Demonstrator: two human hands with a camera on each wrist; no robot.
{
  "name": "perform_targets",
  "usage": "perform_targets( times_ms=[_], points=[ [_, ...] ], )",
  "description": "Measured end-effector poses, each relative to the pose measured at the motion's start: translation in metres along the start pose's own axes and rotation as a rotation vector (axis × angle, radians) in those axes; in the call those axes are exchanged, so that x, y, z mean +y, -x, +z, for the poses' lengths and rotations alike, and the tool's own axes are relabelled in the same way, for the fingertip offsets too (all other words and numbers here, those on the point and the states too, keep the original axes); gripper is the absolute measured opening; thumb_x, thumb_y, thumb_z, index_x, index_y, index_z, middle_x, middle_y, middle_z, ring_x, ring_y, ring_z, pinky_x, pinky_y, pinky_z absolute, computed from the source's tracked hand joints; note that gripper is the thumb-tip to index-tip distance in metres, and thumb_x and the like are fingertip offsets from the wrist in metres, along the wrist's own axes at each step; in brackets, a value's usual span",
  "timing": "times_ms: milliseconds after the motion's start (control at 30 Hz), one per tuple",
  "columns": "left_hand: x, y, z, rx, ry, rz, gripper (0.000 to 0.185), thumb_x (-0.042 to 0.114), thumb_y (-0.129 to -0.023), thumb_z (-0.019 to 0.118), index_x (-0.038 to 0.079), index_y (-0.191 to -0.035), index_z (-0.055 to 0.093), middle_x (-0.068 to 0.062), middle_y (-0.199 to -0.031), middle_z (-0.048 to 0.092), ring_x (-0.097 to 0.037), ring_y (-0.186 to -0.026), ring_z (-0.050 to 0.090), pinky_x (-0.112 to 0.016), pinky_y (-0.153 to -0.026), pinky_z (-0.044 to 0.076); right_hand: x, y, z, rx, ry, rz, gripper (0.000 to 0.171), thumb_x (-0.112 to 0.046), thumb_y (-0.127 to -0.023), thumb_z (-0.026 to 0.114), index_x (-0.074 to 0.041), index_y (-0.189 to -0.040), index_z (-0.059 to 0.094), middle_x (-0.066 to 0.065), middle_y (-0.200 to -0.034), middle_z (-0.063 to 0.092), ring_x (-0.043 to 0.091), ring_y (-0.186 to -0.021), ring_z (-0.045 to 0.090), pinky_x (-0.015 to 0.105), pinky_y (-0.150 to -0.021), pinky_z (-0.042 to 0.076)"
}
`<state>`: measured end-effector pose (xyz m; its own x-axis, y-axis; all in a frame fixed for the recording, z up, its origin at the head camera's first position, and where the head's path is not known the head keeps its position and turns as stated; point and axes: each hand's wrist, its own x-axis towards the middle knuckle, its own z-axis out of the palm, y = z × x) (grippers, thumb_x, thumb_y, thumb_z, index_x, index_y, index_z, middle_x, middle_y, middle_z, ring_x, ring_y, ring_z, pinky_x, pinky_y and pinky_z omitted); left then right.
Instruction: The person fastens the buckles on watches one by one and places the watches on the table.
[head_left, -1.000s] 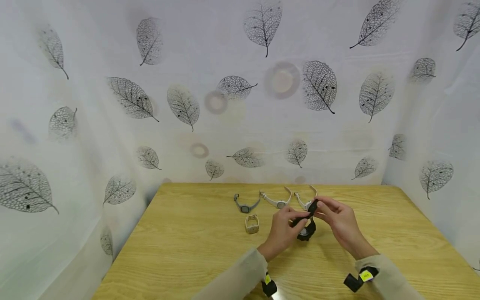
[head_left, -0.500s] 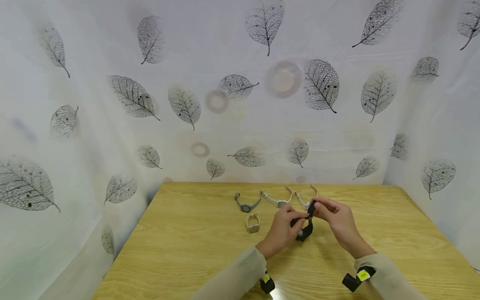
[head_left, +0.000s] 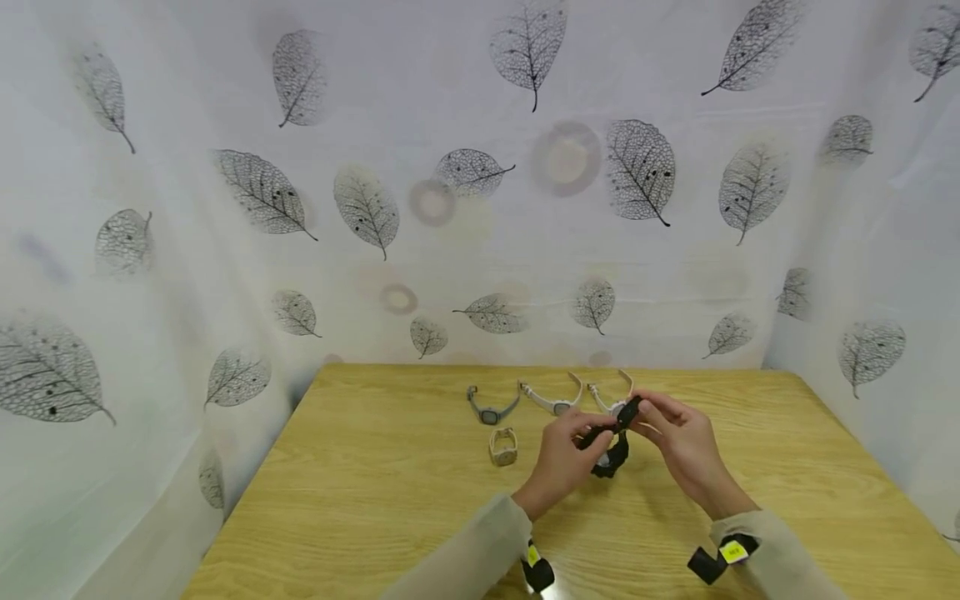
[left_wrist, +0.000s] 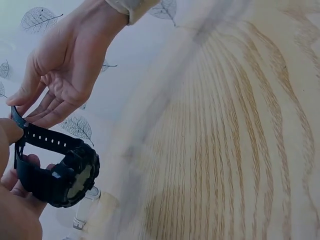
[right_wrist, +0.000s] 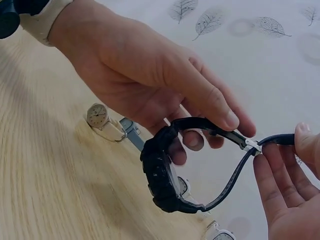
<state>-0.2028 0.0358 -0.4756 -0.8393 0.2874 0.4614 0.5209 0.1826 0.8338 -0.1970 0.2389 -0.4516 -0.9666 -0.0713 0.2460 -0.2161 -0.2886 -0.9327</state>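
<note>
A black chunky digital-style wristwatch [right_wrist: 157,172] hangs in a loop between both hands over the table, its strap running through a silver buckle [right_wrist: 253,147]. My left hand [head_left: 564,454] pinches the strap beside the buckle, thumb on top, with more fingers inside the loop. With thumb and fingers my right hand [head_left: 684,446] grips the strap's free end [right_wrist: 281,139], which sticks out past the buckle. In the left wrist view a row of holes shows on the strap [left_wrist: 47,139], and the watch case [left_wrist: 75,177] faces the table side.
Behind the hands lie a grey watch [head_left: 489,416], a white watch [head_left: 562,407] and another white watch [head_left: 601,400], straps spread. A beige watch [head_left: 504,456] with its strap looped stands left of the left hand. A leaf-print curtain [head_left: 465,250] borders the wooden table [head_left: 360,500].
The strap's free end stood more upright half a second ago and now leans to the right, with the right hand shifted slightly right. The left hand keeps its pinch.
</note>
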Motion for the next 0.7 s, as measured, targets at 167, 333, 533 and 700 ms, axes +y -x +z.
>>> perform_targets(
  times_ms=[167,333,533,700],
  points=[
    [0.0025,-0.0020,0.0001,0.021,0.018,-0.022,0.019,0.021,-0.095,0.077,0.018,-0.113,0.080,0.004,-0.106,0.071,-0.001,-0.086,0.062,-0.018,-0.073,0.056,0.0002,0.0018,0.0027,-0.008,0.009,-0.010,0.034,-0.010,-0.106,0.057,0.009,-0.134,0.061,-0.002,-0.119,0.073,0.013,-0.105,0.071,0.033,-0.092,0.058],
    [0.0032,-0.0033,0.0018,0.026,0.054,-0.028,0.019,0.019,-0.094,0.078,0.016,-0.113,0.080,0.003,-0.105,0.074,0.000,-0.086,0.065,-0.018,-0.074,0.057,-0.0017,0.0025,0.0044,-0.010,-0.025,-0.008,0.039,-0.010,-0.106,0.057,0.014,-0.137,0.055,0.000,-0.120,0.072,0.014,-0.107,0.070,0.033,-0.093,0.057],
    [0.0027,-0.0041,0.0037,0.010,0.199,-0.078,0.019,0.016,-0.095,0.076,0.013,-0.114,0.079,-0.001,-0.108,0.075,-0.006,-0.091,0.071,-0.021,-0.077,0.059,-0.0028,0.0025,0.0051,-0.027,-0.091,-0.004,0.036,-0.007,-0.107,0.053,0.013,-0.137,0.057,0.002,-0.120,0.070,0.014,-0.110,0.069,0.033,-0.096,0.056],
    [0.0053,-0.0044,0.0047,0.013,0.309,-0.140,0.018,0.014,-0.095,0.076,0.013,-0.113,0.078,-0.002,-0.108,0.075,-0.008,-0.094,0.071,-0.023,-0.079,0.059,-0.0030,0.0023,0.0053,-0.026,-0.093,-0.008,0.037,-0.008,-0.107,0.054,0.013,-0.138,0.055,0.002,-0.122,0.069,0.015,-0.110,0.069,0.033,-0.096,0.056]
  ],
)
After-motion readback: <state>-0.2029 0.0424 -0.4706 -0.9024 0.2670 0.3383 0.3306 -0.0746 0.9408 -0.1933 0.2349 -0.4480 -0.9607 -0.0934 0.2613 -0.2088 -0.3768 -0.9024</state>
